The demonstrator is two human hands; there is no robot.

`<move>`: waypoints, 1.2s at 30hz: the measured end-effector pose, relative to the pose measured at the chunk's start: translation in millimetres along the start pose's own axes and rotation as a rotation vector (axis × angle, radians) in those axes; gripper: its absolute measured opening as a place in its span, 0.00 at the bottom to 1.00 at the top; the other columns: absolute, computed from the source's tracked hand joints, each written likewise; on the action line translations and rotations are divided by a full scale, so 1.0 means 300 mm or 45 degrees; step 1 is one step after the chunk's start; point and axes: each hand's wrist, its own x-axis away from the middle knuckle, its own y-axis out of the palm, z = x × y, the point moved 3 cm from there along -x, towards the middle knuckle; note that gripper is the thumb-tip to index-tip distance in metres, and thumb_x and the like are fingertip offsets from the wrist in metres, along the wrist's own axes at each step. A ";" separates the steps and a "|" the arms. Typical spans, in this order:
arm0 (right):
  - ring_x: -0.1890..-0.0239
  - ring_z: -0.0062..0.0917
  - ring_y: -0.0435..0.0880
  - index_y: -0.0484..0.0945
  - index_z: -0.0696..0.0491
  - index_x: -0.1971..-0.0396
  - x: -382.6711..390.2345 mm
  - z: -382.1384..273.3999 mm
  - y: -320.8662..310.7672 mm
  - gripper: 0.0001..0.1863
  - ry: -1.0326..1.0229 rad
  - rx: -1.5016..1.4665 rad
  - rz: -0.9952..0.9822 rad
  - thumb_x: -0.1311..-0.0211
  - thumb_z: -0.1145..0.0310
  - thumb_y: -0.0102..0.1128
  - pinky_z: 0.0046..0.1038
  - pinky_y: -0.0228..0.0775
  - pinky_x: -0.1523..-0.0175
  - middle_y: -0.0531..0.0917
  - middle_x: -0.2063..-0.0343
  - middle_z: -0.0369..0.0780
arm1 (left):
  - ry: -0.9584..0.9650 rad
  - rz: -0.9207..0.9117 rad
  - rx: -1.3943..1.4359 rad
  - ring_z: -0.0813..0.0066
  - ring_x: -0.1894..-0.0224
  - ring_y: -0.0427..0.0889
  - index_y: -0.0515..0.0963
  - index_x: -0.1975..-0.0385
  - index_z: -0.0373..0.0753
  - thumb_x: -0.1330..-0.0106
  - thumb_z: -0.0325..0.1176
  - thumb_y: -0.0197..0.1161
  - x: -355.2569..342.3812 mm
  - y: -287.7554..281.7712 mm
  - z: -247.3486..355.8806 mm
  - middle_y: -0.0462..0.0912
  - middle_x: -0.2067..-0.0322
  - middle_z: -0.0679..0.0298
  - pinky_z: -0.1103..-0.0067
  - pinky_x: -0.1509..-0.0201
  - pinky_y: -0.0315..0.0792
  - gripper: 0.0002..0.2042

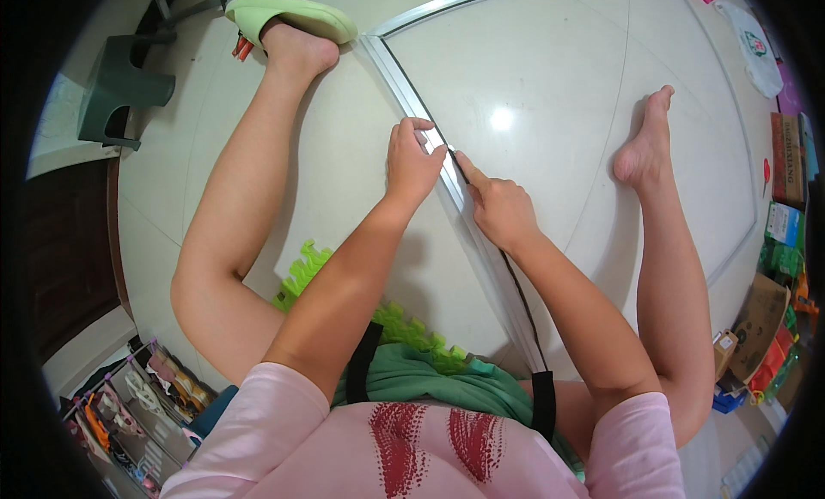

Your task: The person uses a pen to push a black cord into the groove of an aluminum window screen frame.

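Note:
A long silver metal bar of a large frame runs diagonally between my legs, with a thin dark strip along it. My left hand grips the bar near the middle of the view, thumb and fingers curled at it. Just below and right, my right hand has its index fingertip on the dark strip and its other fingers curled at the bar's edge; anything under them is hidden. A green foam mat lies beneath me, and orange-handled tools sit behind the slipper on my foot.
A dark plastic stool stands at the upper left, above a wooden door. A drying rack with clothes is at the lower left. Cardboard boxes, a white bag and assorted packages line the right side.

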 end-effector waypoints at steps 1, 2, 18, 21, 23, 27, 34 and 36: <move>0.76 0.41 0.80 0.65 0.40 0.37 0.005 -0.001 0.004 0.29 -0.003 -0.025 0.002 0.40 0.72 0.50 0.40 0.71 0.68 0.80 0.79 0.47 | -0.004 -0.003 0.002 0.74 0.68 0.72 0.71 0.58 0.42 0.49 0.28 0.66 0.005 0.001 -0.001 0.69 0.63 0.65 0.74 0.62 0.71 0.18; 0.75 0.42 0.80 0.66 0.40 0.37 0.006 -0.004 0.004 0.28 -0.009 -0.051 0.009 0.40 0.72 0.50 0.40 0.71 0.67 0.81 0.79 0.47 | -0.004 -0.006 0.000 0.74 0.68 0.72 0.71 0.58 0.42 0.49 0.28 0.66 0.005 -0.001 -0.002 0.69 0.63 0.65 0.74 0.62 0.71 0.18; 0.74 0.42 0.81 0.70 0.40 0.40 -0.025 -0.062 -0.068 0.27 0.125 0.102 -0.147 0.41 0.73 0.49 0.40 0.73 0.65 0.82 0.75 0.48 | 0.012 -0.002 -0.004 0.74 0.68 0.72 0.71 0.57 0.42 0.49 0.25 0.63 0.005 0.004 -0.006 0.68 0.63 0.65 0.75 0.61 0.71 0.17; 0.73 0.42 0.80 0.71 0.38 0.40 -0.031 -0.011 -0.043 0.27 0.196 -0.041 -0.193 0.41 0.74 0.49 0.38 0.72 0.64 0.82 0.76 0.48 | -0.014 0.000 0.005 0.74 0.67 0.72 0.71 0.57 0.41 0.49 0.26 0.63 0.004 0.007 -0.007 0.68 0.63 0.64 0.75 0.60 0.70 0.18; 0.73 0.41 0.80 0.69 0.36 0.40 -0.022 0.010 -0.025 0.29 0.135 -0.188 -0.095 0.42 0.74 0.49 0.37 0.72 0.63 0.82 0.76 0.47 | -0.021 -0.001 0.029 0.76 0.68 0.69 0.71 0.58 0.39 0.50 0.24 0.64 0.009 0.006 -0.002 0.67 0.65 0.65 0.77 0.61 0.70 0.18; 0.73 0.41 0.80 0.70 0.34 0.40 -0.018 0.026 -0.023 0.29 0.181 -0.231 -0.123 0.42 0.74 0.49 0.37 0.71 0.62 0.82 0.75 0.47 | 0.064 0.023 0.082 0.78 0.69 0.67 0.72 0.58 0.37 0.50 0.23 0.65 0.005 0.004 0.015 0.66 0.67 0.65 0.80 0.62 0.69 0.18; 0.77 0.36 0.79 0.70 0.34 0.40 0.011 -0.021 0.003 0.33 0.031 0.320 0.021 0.48 0.76 0.52 0.35 0.71 0.69 0.79 0.79 0.43 | 0.023 -0.007 0.057 0.79 0.70 0.68 0.73 0.58 0.38 0.50 0.23 0.65 0.012 0.009 -0.009 0.67 0.66 0.66 0.81 0.63 0.69 0.18; 0.78 0.35 0.79 0.70 0.34 0.40 0.012 -0.028 0.006 0.34 -0.024 0.444 0.162 0.49 0.76 0.53 0.34 0.71 0.70 0.79 0.79 0.43 | 0.024 0.023 0.031 0.79 0.70 0.67 0.73 0.58 0.38 0.51 0.23 0.65 0.003 0.007 -0.006 0.67 0.66 0.66 0.81 0.63 0.69 0.18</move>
